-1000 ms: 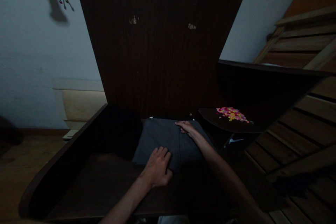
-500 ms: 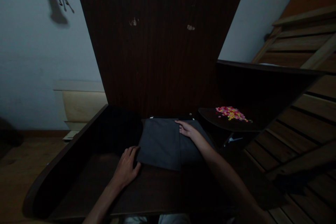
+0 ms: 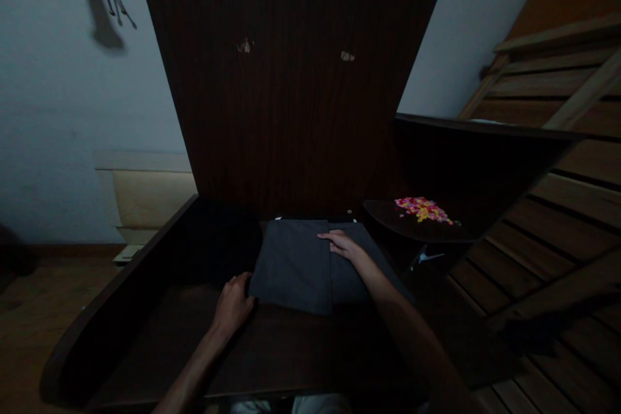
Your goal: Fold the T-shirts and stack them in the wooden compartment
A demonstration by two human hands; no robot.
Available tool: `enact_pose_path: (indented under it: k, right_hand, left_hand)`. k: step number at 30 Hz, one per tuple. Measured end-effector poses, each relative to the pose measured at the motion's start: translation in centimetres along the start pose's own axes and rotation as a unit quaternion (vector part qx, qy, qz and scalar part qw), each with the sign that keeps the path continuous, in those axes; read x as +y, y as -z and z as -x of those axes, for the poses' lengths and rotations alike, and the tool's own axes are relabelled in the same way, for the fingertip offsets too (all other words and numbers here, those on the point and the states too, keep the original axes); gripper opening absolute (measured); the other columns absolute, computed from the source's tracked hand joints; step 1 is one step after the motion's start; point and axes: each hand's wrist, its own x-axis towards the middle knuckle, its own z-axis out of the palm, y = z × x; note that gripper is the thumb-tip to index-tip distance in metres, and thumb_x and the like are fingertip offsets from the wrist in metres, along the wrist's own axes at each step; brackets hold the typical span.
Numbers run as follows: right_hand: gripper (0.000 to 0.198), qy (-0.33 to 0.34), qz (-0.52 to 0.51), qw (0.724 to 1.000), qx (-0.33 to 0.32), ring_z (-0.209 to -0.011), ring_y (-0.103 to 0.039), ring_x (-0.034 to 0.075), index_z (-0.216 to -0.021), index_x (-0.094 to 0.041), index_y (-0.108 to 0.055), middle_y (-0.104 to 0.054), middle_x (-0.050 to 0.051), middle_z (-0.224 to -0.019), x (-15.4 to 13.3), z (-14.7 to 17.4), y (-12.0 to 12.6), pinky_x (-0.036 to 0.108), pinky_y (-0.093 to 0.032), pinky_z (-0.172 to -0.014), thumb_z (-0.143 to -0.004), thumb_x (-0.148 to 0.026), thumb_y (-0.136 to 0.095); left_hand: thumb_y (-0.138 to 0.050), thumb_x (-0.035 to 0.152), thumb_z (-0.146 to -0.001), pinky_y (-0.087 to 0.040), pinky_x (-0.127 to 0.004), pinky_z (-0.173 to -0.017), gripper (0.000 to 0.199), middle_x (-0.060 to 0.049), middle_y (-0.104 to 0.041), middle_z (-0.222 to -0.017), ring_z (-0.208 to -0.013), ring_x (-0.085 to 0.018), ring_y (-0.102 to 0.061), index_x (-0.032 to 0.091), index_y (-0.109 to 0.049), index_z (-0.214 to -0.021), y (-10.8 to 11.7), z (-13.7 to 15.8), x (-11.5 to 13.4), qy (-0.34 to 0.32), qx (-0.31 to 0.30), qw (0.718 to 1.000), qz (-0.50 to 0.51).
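Observation:
A dark grey folded cloth [image 3: 294,268] lies flat on the brown wooden desktop in front of me. Its upper layer ends in a straight edge, and more grey fabric shows to the right of that. My left hand [image 3: 233,303] is at the near left corner of the cloth, fingers curled in against it with the fingertips partly hidden. Resting on top near the far end, my right hand [image 3: 342,244] lies across the layer's straight edge. One finger stretches out to the left over the cloth, and the lower fingers are dim.
Small pink, red and yellow pieces [image 3: 424,209] are heaped on a rounded shelf [image 3: 388,223] at the right. A black, unclear mass [image 3: 218,239] sits left of the cloth. Behind rises a tall dark panel [image 3: 295,110]. Wooden slats [image 3: 582,200] stand at the far right.
My right hand has slid slightly toward me along the cloth. The fingers of my left hand have drawn closer together at the corner. The camera view has shifted a little.

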Motion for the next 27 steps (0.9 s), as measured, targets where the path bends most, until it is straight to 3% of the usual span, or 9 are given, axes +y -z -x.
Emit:
enact_pose_path:
  k: [4,7,10,13,17,20,22,27]
  right_hand:
    - [0.017,0.033,0.074,0.994,0.072,-0.067,-0.063,0.015,-0.07,-0.02,-0.057,-0.065,0.002,-0.07,0.3,-0.1,1.7,0.023,-0.051,-0.059,-0.078,-0.033,-0.066]
    - [0.014,0.092,0.23,0.952,0.181,-0.083,-0.066,0.019,-0.074,-0.021,-0.059,-0.069,0.005,-0.084,1.1,0.2,4.5,0.027,-0.052,-0.074,-0.079,-0.033,-0.063]
    - [0.018,0.093,0.348,0.899,0.248,-0.103,-0.063,0.025,-0.091,-0.02,-0.062,-0.068,0.011,-0.103,2.4,0.8,7.6,0.034,-0.048,-0.088,-0.078,-0.033,-0.064]
    - [0.041,0.031,0.392,0.876,0.279,-0.112,-0.059,0.032,-0.11,-0.018,-0.058,-0.063,0.018,-0.117,3.6,1.3,9.7,0.041,-0.047,-0.089,-0.077,-0.041,-0.067]
    - [0.048,0.015,0.37,0.893,0.257,-0.103,-0.064,0.028,-0.116,-0.017,-0.056,-0.066,0.016,-0.112,4.1,1.3,10.8,0.034,-0.048,-0.084,-0.076,-0.042,-0.067]
    - [0.042,0.028,0.343,0.897,0.277,-0.098,-0.066,0.025,-0.108,-0.017,-0.062,-0.07,0.012,-0.104,3.8,0.8,10.9,0.029,-0.049,-0.08,-0.071,-0.036,-0.071]
    - [0.035,0.026,0.32,0.903,0.286,-0.096,-0.067,0.025,-0.097,-0.018,-0.066,-0.072,0.011,-0.098,3.4,0.5,11.0,0.028,-0.049,-0.077,-0.067,-0.033,-0.075]
    - [0.019,-0.028,0.187,0.965,0.183,-0.075,-0.068,0.023,-0.074,-0.016,-0.065,-0.071,0.007,-0.077,2.5,0.6,11.6,0.027,-0.05,-0.063,-0.064,-0.03,-0.074]
  left_hand:
    - [-0.048,0.006,-0.067,-0.044,-0.035,-0.096,0.035,-0.008,-0.068,-0.106,-0.106,-0.023,-0.062,0.019,-0.059,-0.097,0.5,0.1,0.2,-0.002,0.002,0.995,0.101]
    - [-0.055,0.014,-0.064,-0.047,-0.038,-0.092,0.034,-0.006,-0.069,-0.101,-0.099,-0.024,-0.064,0.019,-0.058,-0.098,0.5,0.0,-0.3,0.022,-0.026,0.972,0.231]
    - [-0.059,0.019,-0.061,-0.051,-0.037,-0.085,0.044,-0.007,-0.068,-0.109,-0.098,-0.023,-0.066,0.02,-0.054,-0.104,0.6,-0.7,-0.6,0.088,-0.046,0.897,0.432]
    - [-0.061,0.024,-0.064,-0.052,-0.034,-0.08,0.04,-0.007,-0.069,-0.108,-0.089,-0.018,-0.067,0.02,-0.054,-0.103,0.8,-2.0,-0.4,0.181,-0.04,0.813,0.552]
    - [-0.068,0.034,-0.067,-0.053,-0.03,-0.076,0.033,-0.006,-0.071,-0.092,-0.083,-0.017,-0.068,0.017,-0.06,-0.093,1.0,-4.1,0.4,0.229,-0.072,0.784,0.572]
    - [-0.07,0.042,-0.065,-0.054,-0.034,-0.076,0.035,-0.008,-0.073,-0.086,-0.083,-0.023,-0.07,0.015,-0.064,-0.088,1.0,-5.4,1.0,0.242,-0.155,0.771,0.568]
    - [-0.07,0.044,-0.065,-0.055,-0.037,-0.075,0.036,-0.009,-0.074,-0.081,-0.081,-0.026,-0.071,0.015,-0.065,-0.087,1.0,-6.1,1.5,0.258,-0.175,0.771,0.556]
    - [-0.068,0.038,-0.072,-0.057,-0.039,-0.075,0.033,-0.011,-0.075,-0.081,-0.077,-0.027,-0.072,0.014,-0.066,-0.094,0.5,-7.7,2.3,0.275,-0.209,0.78,0.522]
